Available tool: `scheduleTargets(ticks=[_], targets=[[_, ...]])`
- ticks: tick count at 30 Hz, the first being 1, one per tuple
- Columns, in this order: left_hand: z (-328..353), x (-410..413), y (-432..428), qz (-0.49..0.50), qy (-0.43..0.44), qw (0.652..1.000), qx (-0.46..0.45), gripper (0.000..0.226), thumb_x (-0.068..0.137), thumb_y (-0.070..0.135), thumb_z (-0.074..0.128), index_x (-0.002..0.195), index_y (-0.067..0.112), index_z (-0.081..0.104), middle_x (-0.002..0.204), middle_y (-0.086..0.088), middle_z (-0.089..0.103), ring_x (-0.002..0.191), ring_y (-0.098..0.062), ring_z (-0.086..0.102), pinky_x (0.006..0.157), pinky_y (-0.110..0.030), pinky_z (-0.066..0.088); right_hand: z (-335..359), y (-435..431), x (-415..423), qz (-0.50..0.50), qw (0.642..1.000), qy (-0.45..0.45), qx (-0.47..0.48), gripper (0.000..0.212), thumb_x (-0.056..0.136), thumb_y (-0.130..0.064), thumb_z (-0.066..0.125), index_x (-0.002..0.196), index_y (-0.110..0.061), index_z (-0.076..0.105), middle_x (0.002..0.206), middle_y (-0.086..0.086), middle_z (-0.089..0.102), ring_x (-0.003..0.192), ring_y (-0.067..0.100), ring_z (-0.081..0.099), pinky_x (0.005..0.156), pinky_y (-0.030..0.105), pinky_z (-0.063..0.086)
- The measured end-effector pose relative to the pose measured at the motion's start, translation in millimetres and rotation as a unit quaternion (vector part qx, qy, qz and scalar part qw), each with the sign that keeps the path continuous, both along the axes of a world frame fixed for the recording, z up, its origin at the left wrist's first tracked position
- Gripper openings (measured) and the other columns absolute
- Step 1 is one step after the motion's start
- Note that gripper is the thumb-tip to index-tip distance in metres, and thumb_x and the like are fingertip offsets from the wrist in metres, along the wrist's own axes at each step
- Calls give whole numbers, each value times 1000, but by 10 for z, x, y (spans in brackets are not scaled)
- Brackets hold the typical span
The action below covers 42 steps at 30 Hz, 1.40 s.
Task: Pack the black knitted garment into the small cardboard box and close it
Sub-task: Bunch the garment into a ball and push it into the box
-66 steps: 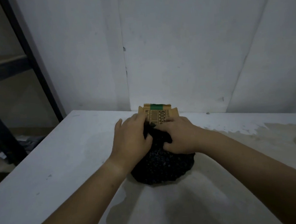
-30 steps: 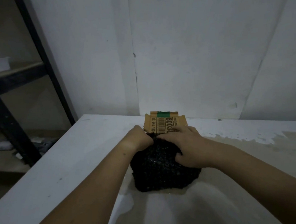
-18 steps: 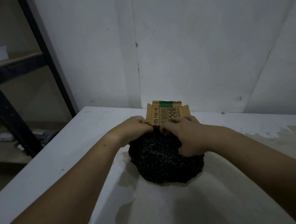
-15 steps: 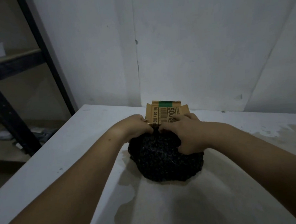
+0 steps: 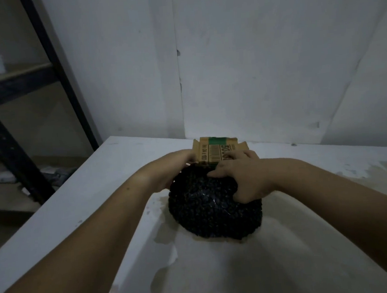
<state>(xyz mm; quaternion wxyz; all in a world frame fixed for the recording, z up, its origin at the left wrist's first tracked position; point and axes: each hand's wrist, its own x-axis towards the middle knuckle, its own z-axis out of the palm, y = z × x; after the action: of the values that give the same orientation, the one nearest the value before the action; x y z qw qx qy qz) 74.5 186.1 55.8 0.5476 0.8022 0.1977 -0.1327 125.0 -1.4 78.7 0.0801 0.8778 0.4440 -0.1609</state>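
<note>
A bulging black knitted garment (image 5: 210,207) sits mid-table and covers most of the small cardboard box. Only the box's raised rear flap (image 5: 216,152), brown with a green stripe and printed barcode, shows behind it. My left hand (image 5: 173,168) grips the garment's left upper edge beside the flap. My right hand (image 5: 242,177) lies over the garment's top right, fingers curled into the knit and touching the flap. The box body is hidden under the fabric.
The white table (image 5: 95,199) has worn, stained patches around the garment and to the right (image 5: 373,175). A black metal shelving frame (image 5: 52,71) stands off the table's left edge. A white wall (image 5: 250,62) rises just behind the box.
Both hands have slid up to the garment's far edge at the flap. My right hand now presses the knit down and inward. The view has shifted slightly.
</note>
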Motion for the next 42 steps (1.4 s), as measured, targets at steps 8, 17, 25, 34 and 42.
scheduleTargets(ticks=[8, 17, 25, 34, 42], targets=[[62, -28, 137, -50, -45, 995, 68, 18, 96, 34, 62, 92, 17, 61, 85, -4, 63, 76, -18, 58, 63, -29, 49, -95, -454, -131, -50, 958, -107, 261, 47, 75, -48, 65, 120, -36, 65, 108, -6, 68, 109, 19, 56, 91, 35, 47], [117, 126, -127, -99, 16, 963, 249, 33, 88, 22, 60, 120, 15, 62, 108, -13, 69, 86, -26, 65, 75, -32, 54, -143, -476, -110, -71, 969, -113, 206, 57, 75, -55, 39, 120, -36, 66, 114, -4, 69, 120, 21, 51, 99, 36, 41], [293, 181, -320, -175, 94, 890, 410, 21, 100, 26, 47, 104, 10, 60, 92, -7, 58, 73, -21, 54, 53, -23, 38, -135, -208, 13, -98, 994, -37, -10, 55, 88, -50, 42, 138, -30, 52, 150, 11, 39, 144, 31, 14, 116, 46, 8], [-43, -329, -102, -13, -212, 957, 199, 32, 90, 44, 63, 111, 28, 45, 115, 10, 54, 101, -4, 55, 73, -24, 44, -139, -472, -116, -47, 962, -101, 249, 48, 83, -53, 51, 128, -36, 61, 129, -5, 61, 132, 25, 43, 107, 39, 35], [-308, -811, -121, -120, -295, 898, 305, 71, 77, 84, 44, 130, 38, 53, 160, 20, 13, 147, -7, 15, 116, -36, 30, -461, -957, -252, -239, 886, 142, 371, 45, 90, -54, 55, 129, -33, 55, 125, -15, 62, 116, 6, 60, 97, 31, 48]])
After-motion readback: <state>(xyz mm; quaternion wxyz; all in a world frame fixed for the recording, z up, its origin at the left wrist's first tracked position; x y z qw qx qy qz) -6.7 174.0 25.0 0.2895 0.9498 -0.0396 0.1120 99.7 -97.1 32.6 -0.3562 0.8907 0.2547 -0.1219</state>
